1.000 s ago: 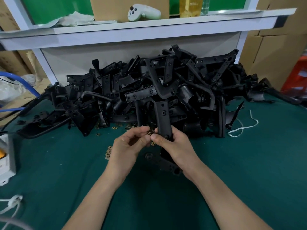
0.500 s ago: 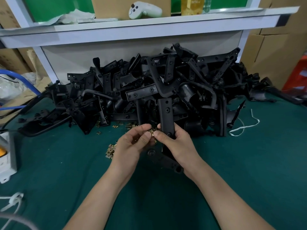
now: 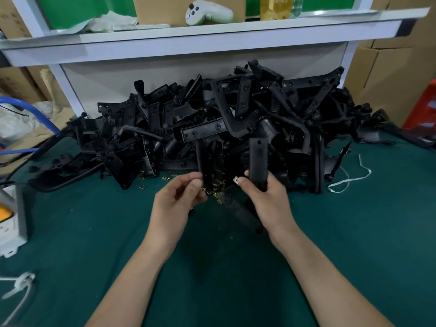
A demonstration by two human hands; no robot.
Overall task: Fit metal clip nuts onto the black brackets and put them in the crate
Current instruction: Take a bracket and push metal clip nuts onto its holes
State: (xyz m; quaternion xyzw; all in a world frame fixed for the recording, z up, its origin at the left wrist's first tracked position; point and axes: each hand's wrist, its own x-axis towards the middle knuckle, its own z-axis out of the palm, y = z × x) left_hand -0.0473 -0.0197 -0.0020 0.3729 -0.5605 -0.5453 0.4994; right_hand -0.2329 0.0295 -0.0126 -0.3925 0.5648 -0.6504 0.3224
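Observation:
My right hand [image 3: 266,199] grips a flat black bracket [image 3: 258,159] and holds it upright over the green table. A small metal clip nut [image 3: 236,180] sits at the bracket's lower left edge, against my right thumb. A short way to the left is my left hand [image 3: 175,200], fingers loosely curled, with nothing visible in them. Loose brass-coloured clip nuts [image 3: 212,188] lie on the mat between my hands. Behind them is a big heap of black brackets [image 3: 236,123]. Another black bracket [image 3: 238,208] lies flat under my right hand. No crate is in view.
A white shelf [image 3: 212,36] runs above the heap, with a white game controller [image 3: 207,11] on it. Cardboard boxes [image 3: 391,74] stand at the right. A white box [image 3: 11,223] sits at the table's left edge and a white string [image 3: 349,182] lies at the right.
My hands were together at the bracket's lower end with the left pinching a clip nut. They have drawn apart, and the clip nut stays by my right thumb on the bracket.

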